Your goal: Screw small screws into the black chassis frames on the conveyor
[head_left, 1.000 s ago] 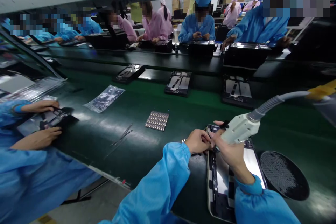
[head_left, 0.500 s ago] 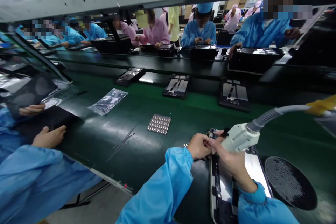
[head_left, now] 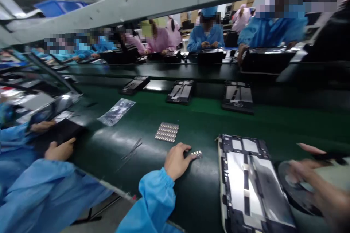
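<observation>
Head view: green desk (head_left: pixel 207 123), crowded assembly hall. Left hand (head_left: pixel 176 161), fingers spread, touches small strip (head_left: pixel 197 154). Right hand (head_left: pixel 314 180) blurred; cannot tell its state.

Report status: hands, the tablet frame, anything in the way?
Left hand on belt, fingers touching small parts strip. Right hand blurred above round black dish, grip unclear. Tablet frame lies open between, untouched. Nothing blocking it.

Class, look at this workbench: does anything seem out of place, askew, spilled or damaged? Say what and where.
Nothing looks spilled or broken. The open tablet casing lies slightly skewed on the belt, and a plastic bag lies loose further left. The left hand touches a small parts strip; the right hand is blurred.
</observation>
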`<action>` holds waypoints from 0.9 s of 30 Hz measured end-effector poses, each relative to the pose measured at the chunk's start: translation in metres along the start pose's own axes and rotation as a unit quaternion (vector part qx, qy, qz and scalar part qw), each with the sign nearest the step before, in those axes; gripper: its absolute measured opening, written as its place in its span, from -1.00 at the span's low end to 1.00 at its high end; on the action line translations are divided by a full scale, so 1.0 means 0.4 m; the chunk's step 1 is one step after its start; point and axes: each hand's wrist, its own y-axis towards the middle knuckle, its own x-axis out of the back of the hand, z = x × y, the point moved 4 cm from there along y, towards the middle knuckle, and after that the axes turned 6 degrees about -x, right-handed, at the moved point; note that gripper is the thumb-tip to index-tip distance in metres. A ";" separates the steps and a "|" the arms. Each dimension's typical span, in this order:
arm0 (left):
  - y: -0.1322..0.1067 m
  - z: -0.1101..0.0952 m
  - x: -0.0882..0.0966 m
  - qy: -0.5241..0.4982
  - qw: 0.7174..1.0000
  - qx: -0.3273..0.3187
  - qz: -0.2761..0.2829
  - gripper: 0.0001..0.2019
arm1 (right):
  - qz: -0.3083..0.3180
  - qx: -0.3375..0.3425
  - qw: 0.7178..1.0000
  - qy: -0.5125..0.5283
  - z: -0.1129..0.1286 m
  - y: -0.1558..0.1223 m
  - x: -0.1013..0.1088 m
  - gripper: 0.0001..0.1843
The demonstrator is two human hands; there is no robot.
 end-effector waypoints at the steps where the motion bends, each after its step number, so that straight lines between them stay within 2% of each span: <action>1: -0.005 -0.001 -0.010 0.013 1.000 0.002 -0.002 -0.76 | -0.017 0.004 1.000 -0.005 -0.007 0.003 0.011 -0.77; 3: -0.007 -0.004 -0.028 0.022 1.000 0.000 -0.004 -0.79 | -0.040 0.021 0.999 0.020 -0.024 0.010 0.024 -0.71; 7: 0.016 0.003 -0.040 -0.021 1.000 0.002 0.011 -0.78 | -0.059 -0.016 0.990 0.124 -0.078 0.032 0.027 -0.63; 13: 0.049 -0.003 -0.030 -0.190 0.974 0.054 0.112 -0.66 | -0.035 -0.015 0.990 0.138 -0.087 0.043 -0.008 -0.70; 15: 0.059 -0.007 -0.028 -0.196 0.967 0.058 0.151 -0.67 | -0.031 -0.007 0.992 0.122 -0.083 0.044 -0.013 -0.74; 17: 0.069 -0.010 -0.028 -0.167 0.970 0.029 0.172 -0.71 | -0.035 -0.005 0.993 0.115 -0.084 0.044 -0.011 -0.74; 19: 0.075 -0.010 -0.029 -0.115 0.982 -0.013 0.148 -0.73 | -0.039 -0.007 0.993 0.114 -0.087 0.044 -0.007 -0.70; 21: 0.071 -0.011 -0.029 -0.064 0.992 -0.053 0.090 -0.74 | -0.038 -0.009 0.993 0.108 -0.091 0.044 -0.005 -0.68; 23: 0.057 -0.011 -0.035 -0.035 0.995 -0.082 0.044 -0.73 | -0.040 -0.004 0.995 0.094 -0.093 0.043 -0.005 -0.77; 25: 0.041 -0.007 -0.042 -0.040 0.995 -0.093 0.023 -0.70 | -0.048 0.005 0.995 0.084 -0.095 0.041 -0.008 -0.87; 27: 0.032 0.008 -0.043 -0.070 0.994 -0.081 0.003 -0.64 | -0.055 0.004 0.995 0.084 -0.102 0.038 -0.013 -0.86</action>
